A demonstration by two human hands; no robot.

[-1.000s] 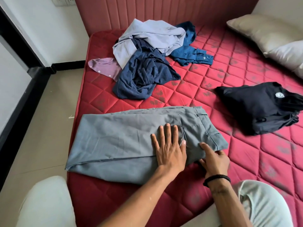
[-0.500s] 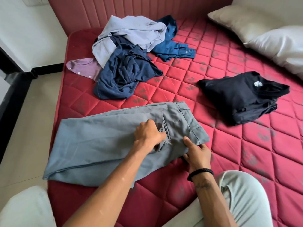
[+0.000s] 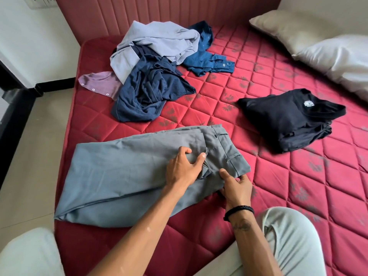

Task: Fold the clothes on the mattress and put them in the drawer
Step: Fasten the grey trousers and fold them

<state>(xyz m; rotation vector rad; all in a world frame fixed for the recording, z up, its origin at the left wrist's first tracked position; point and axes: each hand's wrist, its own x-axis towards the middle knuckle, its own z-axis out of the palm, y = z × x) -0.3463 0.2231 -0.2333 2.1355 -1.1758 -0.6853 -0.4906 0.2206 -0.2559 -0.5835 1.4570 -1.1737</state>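
The grey trousers [image 3: 127, 172] lay flat along the near edge of the red quilted mattress [image 3: 278, 176], folded leg over leg, with the waistband toward the right and the leg ends reaching the mattress's left edge. The left hand [image 3: 184, 168] rested on the trousers near the pocket, its fingers and thumb curled and pinching a bunch of the grey cloth beside the pocket opening. The right hand [image 3: 236, 186], with a black braided band [image 3: 239, 211] on its wrist, gripped the lower corner of the waistband, thumb on top of the cloth and fingers tucked beneath the edge. Farther back on the mattress, near the padded headboard [image 3: 159, 10], an unfolded heap lay together: a pale lavender-grey garment [image 3: 157, 42] on top, a dark navy top [image 3: 149, 92] spilling toward the trousers, a blue buttoned shirt [image 3: 207, 60] to its right, and a mauve piece with snap buttons [image 3: 97, 83] poking out on the left. To the right of the trousers, well apart from them, a black garment with a small white label [image 3: 286, 118] sat folded. Two pillows [image 3: 318, 46] lay at the far right corner. The person's pale-trousered knees [image 3: 288, 242] showed at the bottom, one on the mattress.
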